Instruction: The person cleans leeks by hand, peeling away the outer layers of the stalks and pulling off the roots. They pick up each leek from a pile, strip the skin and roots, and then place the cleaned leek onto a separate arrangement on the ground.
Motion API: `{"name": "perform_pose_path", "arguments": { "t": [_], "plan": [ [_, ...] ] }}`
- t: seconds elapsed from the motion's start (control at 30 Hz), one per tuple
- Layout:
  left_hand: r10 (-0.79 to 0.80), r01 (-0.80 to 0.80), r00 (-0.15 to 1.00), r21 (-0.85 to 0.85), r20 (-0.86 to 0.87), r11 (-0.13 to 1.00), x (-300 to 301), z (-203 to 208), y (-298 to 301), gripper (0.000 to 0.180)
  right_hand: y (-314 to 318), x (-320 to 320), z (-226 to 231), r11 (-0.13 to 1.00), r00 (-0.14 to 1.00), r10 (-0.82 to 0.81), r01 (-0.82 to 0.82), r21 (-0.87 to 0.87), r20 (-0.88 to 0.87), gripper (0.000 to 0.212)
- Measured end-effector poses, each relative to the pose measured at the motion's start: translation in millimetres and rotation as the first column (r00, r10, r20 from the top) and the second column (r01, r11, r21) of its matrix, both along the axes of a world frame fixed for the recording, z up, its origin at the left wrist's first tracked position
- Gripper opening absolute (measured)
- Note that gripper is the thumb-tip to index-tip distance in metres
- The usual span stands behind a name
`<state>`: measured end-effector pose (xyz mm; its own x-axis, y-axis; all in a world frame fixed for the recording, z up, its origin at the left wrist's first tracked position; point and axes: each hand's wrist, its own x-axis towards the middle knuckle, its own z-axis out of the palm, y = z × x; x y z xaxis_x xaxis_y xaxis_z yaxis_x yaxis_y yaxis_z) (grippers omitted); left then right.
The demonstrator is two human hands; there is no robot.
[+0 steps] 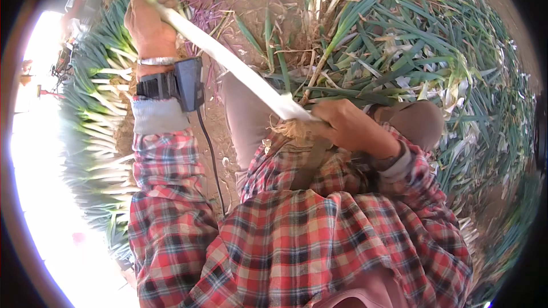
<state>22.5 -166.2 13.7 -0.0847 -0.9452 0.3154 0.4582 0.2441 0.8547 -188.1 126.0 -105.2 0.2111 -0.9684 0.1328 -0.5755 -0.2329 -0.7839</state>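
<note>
I hold one long leek (228, 60) with a white stalk, slanting from upper left down to the middle. My left hand (147, 21) grips its upper part where the stalk turns green. My right hand (348, 125) is closed around the root end, with pale stringy roots (291, 130) showing beside my fingers. A black device (174, 84) with a cable is strapped on my left wrist. Both sleeves are red plaid.
A neat row of cleaned leeks (100, 108) lies on the left, white stalks pointing right. A loose heap of green-leaved leeks (411, 51) fills the right side. Bare brown soil (251, 0) with dry leaf scraps lies between them. My knees are in grey trousers (245, 120).
</note>
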Motion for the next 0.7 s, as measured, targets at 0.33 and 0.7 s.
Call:
{"name": "perform_pose_path", "arguments": {
  "t": [0.33,0.7],
  "plan": [
    [0.318,-0.321,0.947,0.065,0.050,0.945,71,2,-16,0.019,36,-179,10,0.592,0.389,-0.798,0.651,-0.475,-0.461,0.033],
    [-0.063,0.087,0.987,0.157,-0.150,0.984,-21,8,68,0.019,-65,48,40,0.998,0.920,-0.032,0.047,-0.028,0.389,0.037]
  ]
}}
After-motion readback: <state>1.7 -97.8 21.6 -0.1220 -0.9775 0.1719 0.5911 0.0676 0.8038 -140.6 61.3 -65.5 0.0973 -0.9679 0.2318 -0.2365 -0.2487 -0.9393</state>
